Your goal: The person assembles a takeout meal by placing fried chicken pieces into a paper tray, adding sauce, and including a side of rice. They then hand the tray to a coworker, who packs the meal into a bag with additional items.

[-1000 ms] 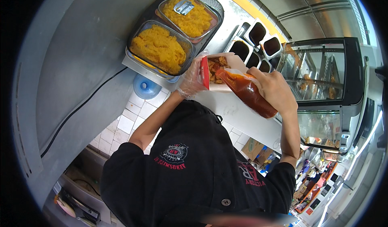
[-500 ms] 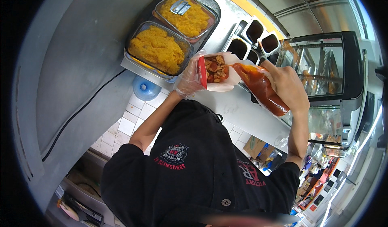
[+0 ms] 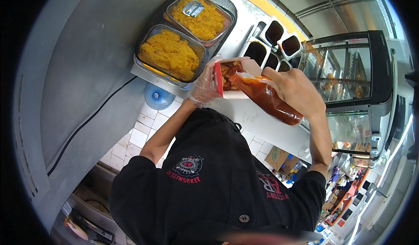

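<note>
My left hand, in a clear plastic glove, is closed round a red and white paper food box. The box is open at the top, its white flap folded out to the right. Inside lie browned chunks of food with red sauce on them. My bare right hand grips a clear plastic bag of orange-red sauce. The bag's narrow tip hangs over the box opening, tilted down to the left. My right fingertips are partly hidden behind the bag.
Two clear trays of yellow food, one near and one far, stand at the upper left, with a metal clip in the far one. Dark-filled sauce containers sit beyond the box. A glass display cabinet stands right. A black cable crosses the left surface.
My right hand and the sauce bag have moved left and slightly down, bringing the tip over the box. More red sauce shows on the food. My left hand and the box stay nearly still.
</note>
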`<state>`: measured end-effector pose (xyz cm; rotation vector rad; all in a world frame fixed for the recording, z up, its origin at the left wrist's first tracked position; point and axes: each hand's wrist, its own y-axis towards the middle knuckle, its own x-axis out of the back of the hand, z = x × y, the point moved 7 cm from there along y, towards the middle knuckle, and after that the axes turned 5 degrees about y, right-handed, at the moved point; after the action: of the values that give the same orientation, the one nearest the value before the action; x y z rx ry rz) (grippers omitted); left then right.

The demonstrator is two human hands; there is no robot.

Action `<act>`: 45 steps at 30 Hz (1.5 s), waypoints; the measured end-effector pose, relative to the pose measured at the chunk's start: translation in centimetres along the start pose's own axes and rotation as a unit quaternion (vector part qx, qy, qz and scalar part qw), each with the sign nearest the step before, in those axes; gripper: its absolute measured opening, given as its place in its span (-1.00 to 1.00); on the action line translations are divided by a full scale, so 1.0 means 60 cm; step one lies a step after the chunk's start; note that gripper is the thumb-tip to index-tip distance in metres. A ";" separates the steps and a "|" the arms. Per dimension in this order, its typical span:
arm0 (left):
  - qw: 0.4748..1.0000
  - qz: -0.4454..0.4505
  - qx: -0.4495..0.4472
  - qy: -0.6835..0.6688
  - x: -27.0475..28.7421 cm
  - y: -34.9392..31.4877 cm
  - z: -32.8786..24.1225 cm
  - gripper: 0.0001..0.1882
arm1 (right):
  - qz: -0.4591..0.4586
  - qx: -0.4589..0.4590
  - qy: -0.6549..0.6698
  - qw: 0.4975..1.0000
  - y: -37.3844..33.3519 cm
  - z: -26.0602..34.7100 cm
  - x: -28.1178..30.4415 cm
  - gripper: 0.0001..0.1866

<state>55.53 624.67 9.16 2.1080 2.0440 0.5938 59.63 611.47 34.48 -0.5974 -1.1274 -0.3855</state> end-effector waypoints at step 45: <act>0.999 0.018 0.047 0.011 0.022 -0.006 0.003 0.12 | -0.006 0.013 -0.010 1.000 0.061 0.010 -0.053 -0.74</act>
<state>55.26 625.99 9.10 2.2037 2.0885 0.5374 60.06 614.66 30.82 -0.5729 -1.1544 -0.3743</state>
